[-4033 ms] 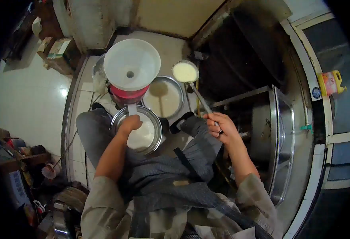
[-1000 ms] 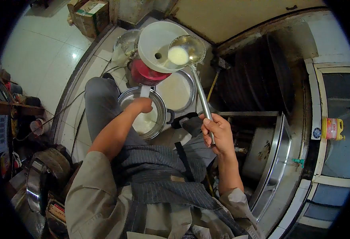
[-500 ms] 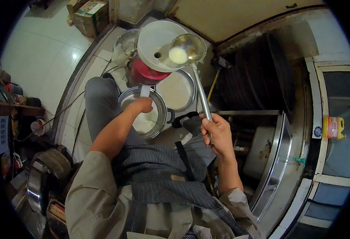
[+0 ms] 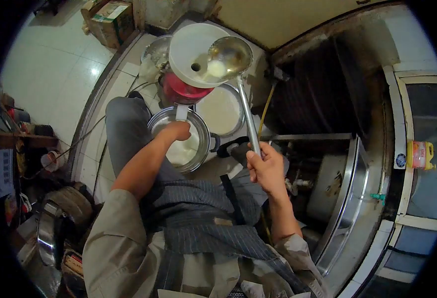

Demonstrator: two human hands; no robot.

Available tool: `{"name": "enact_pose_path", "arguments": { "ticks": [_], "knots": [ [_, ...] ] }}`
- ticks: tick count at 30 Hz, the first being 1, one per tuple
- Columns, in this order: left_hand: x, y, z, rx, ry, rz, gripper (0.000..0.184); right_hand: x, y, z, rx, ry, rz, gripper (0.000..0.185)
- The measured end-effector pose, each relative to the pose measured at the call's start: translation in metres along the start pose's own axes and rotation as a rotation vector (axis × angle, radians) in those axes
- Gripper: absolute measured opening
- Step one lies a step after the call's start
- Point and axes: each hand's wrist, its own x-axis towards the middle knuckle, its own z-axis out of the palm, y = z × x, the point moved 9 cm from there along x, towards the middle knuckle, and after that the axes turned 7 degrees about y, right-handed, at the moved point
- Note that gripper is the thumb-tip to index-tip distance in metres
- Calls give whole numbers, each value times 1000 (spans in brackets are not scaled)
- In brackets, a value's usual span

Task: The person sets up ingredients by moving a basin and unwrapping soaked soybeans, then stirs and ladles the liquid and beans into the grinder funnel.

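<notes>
My right hand (image 4: 267, 168) is closed round the long metal handle of a ladle (image 4: 236, 52). The ladle's bowl is tilted over a wide white hopper (image 4: 178, 47), with a small pool of milky liquid at its lower left side. A dark hole shows in the hopper's floor. Beneath the hopper is a red machine body (image 4: 183, 89) with a short white spout (image 4: 182, 111) pointing down. My left hand (image 4: 177, 131) is closed at the spout's lower end, its fingertips hidden, above a metal pot (image 4: 204, 160) holding whitish liquid.
Right of the pot stands a round metal container (image 4: 239, 104) of pale, creamy contents. A metal-framed unit (image 4: 350, 174) stands to my right, beside a large dark ribbed object (image 4: 318, 94). A cardboard box (image 4: 111, 25) and a cable (image 4: 87, 131) lie at the left.
The ladle has shifted slightly left and up, and the milky pool in its bowl has shrunk. My right hand has moved a little with it. My left hand stays in place.
</notes>
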Motion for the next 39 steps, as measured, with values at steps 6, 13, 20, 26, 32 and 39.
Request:
{"name": "enact_pose_path", "arguments": {
  "ticks": [6, 13, 20, 26, 32, 39],
  "knots": [
    [-1, -2, 5, -4, -36, -28, 36, -2, 10, -1, -103, 71, -124, 24],
    [4, -2, 18, 24, -88, 6, 35, 5, 42, -9, 68, 39, -56, 29],
    [10, -2, 22, 6, -71, -2, 36, 44, 77, -14, 561, 86, -4, 16],
    [7, 9, 14, 15, -87, -9, 35, 151, 226, -28, 125, 299, 318, 14],
    [9, 2, 26, 40, -98, 57, 37, 193, 314, -37, -643, 503, 361, 28],
    [10, 19, 13, -43, -179, -45, 36, 216, 360, -23, -657, 445, 456, 29]
  ]
}}
